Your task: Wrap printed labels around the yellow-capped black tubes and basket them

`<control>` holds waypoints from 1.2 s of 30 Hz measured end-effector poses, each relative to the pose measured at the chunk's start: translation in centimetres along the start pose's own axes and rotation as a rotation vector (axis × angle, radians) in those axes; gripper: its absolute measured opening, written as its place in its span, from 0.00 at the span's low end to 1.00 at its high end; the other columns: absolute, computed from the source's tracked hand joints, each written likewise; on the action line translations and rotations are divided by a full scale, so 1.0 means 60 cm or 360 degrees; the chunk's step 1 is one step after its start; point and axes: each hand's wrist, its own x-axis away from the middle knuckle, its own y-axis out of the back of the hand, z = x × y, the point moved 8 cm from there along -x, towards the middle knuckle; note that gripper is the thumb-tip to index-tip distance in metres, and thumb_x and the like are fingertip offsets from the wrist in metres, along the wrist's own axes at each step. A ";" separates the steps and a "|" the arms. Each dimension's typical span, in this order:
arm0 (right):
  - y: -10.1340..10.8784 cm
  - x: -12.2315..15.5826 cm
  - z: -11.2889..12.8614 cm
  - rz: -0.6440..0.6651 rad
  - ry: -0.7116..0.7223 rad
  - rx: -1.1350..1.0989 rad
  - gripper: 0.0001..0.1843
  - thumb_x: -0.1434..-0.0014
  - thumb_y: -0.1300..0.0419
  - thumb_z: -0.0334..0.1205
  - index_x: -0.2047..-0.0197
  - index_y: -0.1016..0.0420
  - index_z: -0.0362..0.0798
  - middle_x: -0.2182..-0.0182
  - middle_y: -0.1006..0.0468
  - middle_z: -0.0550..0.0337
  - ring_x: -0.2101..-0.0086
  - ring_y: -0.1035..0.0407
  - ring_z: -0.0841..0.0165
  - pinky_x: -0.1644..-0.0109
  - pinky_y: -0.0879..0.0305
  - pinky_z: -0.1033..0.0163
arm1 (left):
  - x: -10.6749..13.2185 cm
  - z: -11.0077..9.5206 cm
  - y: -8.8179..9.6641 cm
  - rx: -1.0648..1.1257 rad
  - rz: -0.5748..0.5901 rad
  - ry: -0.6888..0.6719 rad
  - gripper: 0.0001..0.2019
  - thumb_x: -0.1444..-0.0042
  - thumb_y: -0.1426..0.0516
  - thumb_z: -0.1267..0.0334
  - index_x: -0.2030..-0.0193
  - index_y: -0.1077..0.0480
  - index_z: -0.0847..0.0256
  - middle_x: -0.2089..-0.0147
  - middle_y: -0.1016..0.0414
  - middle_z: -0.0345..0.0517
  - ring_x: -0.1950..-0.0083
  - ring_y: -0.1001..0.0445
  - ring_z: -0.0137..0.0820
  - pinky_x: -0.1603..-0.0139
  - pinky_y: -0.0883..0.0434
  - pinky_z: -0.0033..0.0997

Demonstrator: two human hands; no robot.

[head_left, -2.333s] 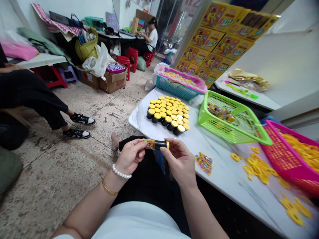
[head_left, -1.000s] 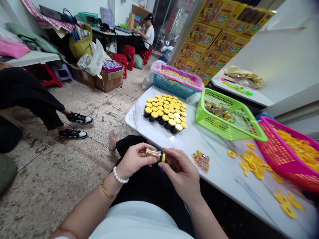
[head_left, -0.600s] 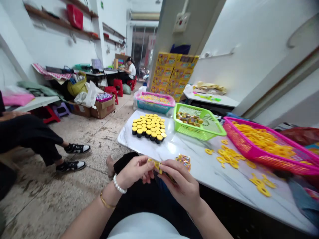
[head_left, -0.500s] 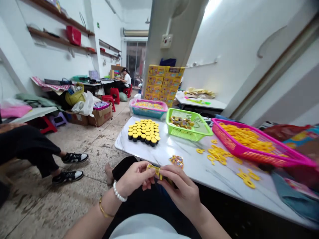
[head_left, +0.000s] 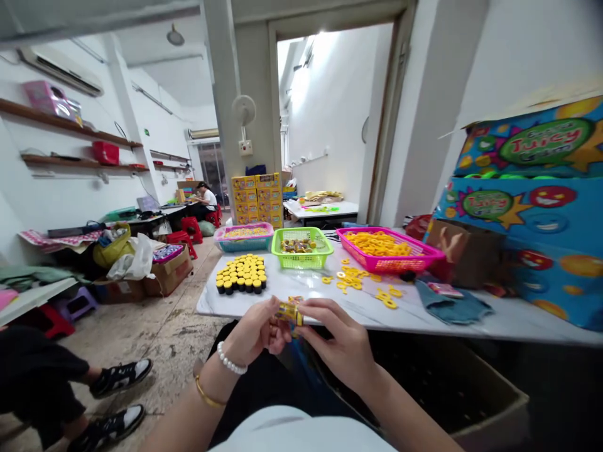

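The head view showed the left hand and right hand pinching a printed yellow tube near the desk edge, seemingly mid-labelling, which likely called for even pressure.

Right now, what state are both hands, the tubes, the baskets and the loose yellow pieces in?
Held tube, roughly sideways, partly hidden
Left hand, closed on the held tube
Right hand, closed on the same tube
Black tubes, upright, capped
Green basket, partly filled
Magenta basket, filled
Teal basket, filled
Loose yellow pieces, scattered, some overlapping
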 end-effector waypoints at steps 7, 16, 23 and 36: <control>-0.076 0.042 -0.084 -0.0042 -0.0796 -0.0733 0.11 0.48 0.29 0.45 0.63 0.20 0.48 0.66 0.16 0.56 0.65 0.21 0.62 0.59 0.21 0.57 | 0.025 -0.021 0.022 -0.0244 -0.0357 -0.0343 0.23 0.54 0.31 0.48 0.60 0.29 0.64 0.79 0.36 0.32 0.80 0.40 0.19 0.80 0.43 0.19; -0.143 0.081 -0.102 0.0315 -0.1208 -0.1280 0.18 0.50 0.27 0.46 0.57 0.19 0.49 0.68 0.19 0.61 0.70 0.25 0.69 0.61 0.25 0.61 | 0.034 0.066 0.087 0.0108 -0.0475 -0.0073 0.28 0.56 0.34 0.38 0.65 0.32 0.64 0.81 0.29 0.39 0.87 0.40 0.20 0.87 0.50 0.19; -0.163 0.087 -0.115 0.0298 -0.1182 -0.1349 0.12 0.52 0.26 0.44 0.62 0.14 0.56 0.61 0.26 0.60 0.67 0.27 0.70 0.67 0.23 0.62 | 0.031 0.101 0.084 0.0368 -0.0396 0.0016 0.28 0.55 0.34 0.38 0.70 0.32 0.65 0.82 0.30 0.38 0.90 0.45 0.16 0.90 0.54 0.19; -0.192 -0.016 -0.304 0.0372 -0.1337 -0.0609 0.27 0.53 0.30 0.55 0.57 0.18 0.41 0.74 0.21 0.57 0.77 0.26 0.68 0.69 0.22 0.57 | -0.008 0.210 0.145 0.0787 -0.0611 0.0172 0.26 0.49 0.34 0.46 0.56 0.30 0.67 0.78 0.28 0.39 0.86 0.41 0.17 0.86 0.50 0.17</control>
